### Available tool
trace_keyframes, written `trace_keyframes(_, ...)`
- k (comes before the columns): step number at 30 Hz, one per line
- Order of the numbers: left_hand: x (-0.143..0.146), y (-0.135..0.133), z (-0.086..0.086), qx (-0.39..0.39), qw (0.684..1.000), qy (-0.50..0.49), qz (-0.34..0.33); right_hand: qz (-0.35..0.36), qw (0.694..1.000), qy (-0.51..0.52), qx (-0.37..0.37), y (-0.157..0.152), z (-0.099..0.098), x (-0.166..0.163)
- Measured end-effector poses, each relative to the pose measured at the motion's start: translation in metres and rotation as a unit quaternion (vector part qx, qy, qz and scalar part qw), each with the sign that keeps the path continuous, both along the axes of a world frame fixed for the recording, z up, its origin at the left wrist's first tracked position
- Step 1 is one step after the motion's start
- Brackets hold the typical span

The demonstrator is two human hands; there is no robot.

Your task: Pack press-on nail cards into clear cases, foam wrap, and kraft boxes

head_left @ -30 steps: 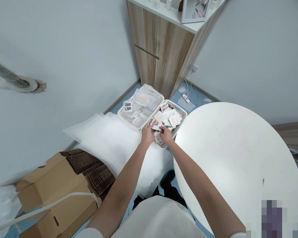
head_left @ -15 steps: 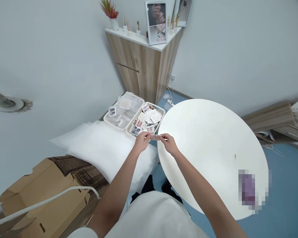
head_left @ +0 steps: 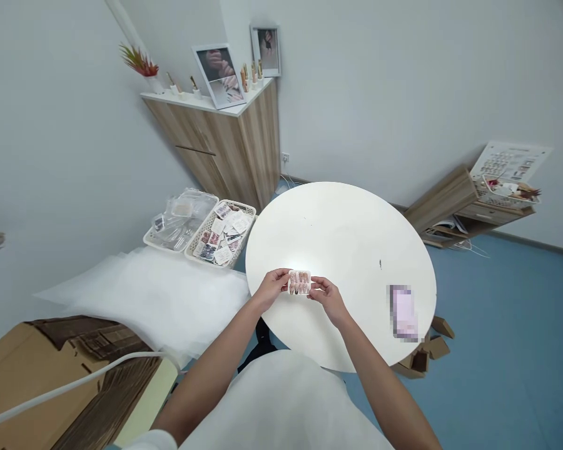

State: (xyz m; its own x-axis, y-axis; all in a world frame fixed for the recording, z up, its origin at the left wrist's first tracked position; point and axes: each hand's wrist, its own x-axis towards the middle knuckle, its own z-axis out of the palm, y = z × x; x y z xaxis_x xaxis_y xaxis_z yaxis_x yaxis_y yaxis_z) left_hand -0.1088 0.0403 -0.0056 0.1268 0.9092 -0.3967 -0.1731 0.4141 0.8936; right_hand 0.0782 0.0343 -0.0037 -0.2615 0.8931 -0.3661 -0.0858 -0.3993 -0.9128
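Between my two hands is a small card of press-on nails, with two rows of pinkish nails facing up. The fingers of my left hand pinch its left edge. Its right edge is gripped by my right hand. Both hands are over the near left part of a round white table. To the left, a white basket holds many similar nail cards, lying in a loose heap.
Clear plastic packs fill a second basket beside the first. White foam sheets and cardboard boxes lie at left. A pixelated purple item rests on the table's right side. A wooden cabinet stands behind.
My view has turned to the right. Both hands, holding the nail card, have moved from beside the basket to over the table, and the card's nail side now faces me.
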Motion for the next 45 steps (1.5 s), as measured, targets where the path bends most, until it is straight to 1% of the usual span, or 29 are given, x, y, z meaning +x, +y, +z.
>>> trace_keyframes(3, 0.031, -0.001, -0.001, -0.009, 1.000, -0.013, 0.003, -0.017, 1.000, 0.009, -0.016, -0.006, -0.008, 0.025)
trace_keyframes(6, 0.056, -0.004, -0.005, -0.017, 0.999, -0.010, 0.036, -0.041, 0.999, 0.013, -0.030, -0.008, -0.016, 0.042)
trace_keyframes(9, 0.071, -0.011, -0.008, -0.030, 0.997, 0.006, 0.066, -0.063, 0.997, 0.033, -0.041, -0.008, -0.020, 0.055)
trace_keyframes(12, 0.078, -0.022, -0.010, -0.040, 0.997, 0.026, 0.053, -0.076, 0.995, 0.045, -0.043, -0.010, -0.019, 0.063)
trace_keyframes(14, 0.079, -0.029, -0.011, -0.035, 0.998, 0.035, 0.036, -0.072, 0.996, 0.043, -0.038, -0.013, -0.017, 0.066)
trace_keyframes(17, 0.075, -0.036, -0.011, -0.015, 0.999, 0.039, 0.026, -0.051, 0.998, 0.028, -0.018, -0.017, -0.012, 0.065)
trace_keyframes(22, 0.061, -0.039, -0.009, -0.004, 1.000, 0.023, 0.014, -0.028, 0.999, 0.014, 0.022, -0.014, -0.002, 0.059)
trace_keyframes(29, 0.046, -0.034, -0.014, -0.001, 1.000, 0.013, 0.007, -0.069, 0.996, -0.032, 0.051, -0.002, 0.005, 0.045)
trace_keyframes(31, 0.043, -0.034, -0.015, -0.009, 1.000, 0.007, -0.008, -0.074, 0.995, -0.044, 0.050, -0.002, 0.004, 0.042)
trace_keyframes(34, 0.041, -0.034, -0.018, -0.015, 1.000, 0.002, -0.022, -0.083, 0.995, -0.052, 0.025, -0.001, 0.001, 0.041)
trace_keyframes(37, 0.042, -0.033, -0.020, -0.005, 1.000, 0.003, -0.016, -0.091, 0.994, -0.061, 0.004, -0.001, -0.001, 0.040)
trace_keyframes(40, 0.044, -0.033, -0.020, -0.005, 1.000, 0.012, -0.005, -0.090, 0.994, -0.068, 0.004, -0.001, -0.002, 0.039)
trace_keyframes(45, 0.047, -0.033, -0.015, -0.025, 1.000, 0.015, 0.005, -0.062, 0.995, -0.079, 0.000, 0.000, -0.002, 0.043)
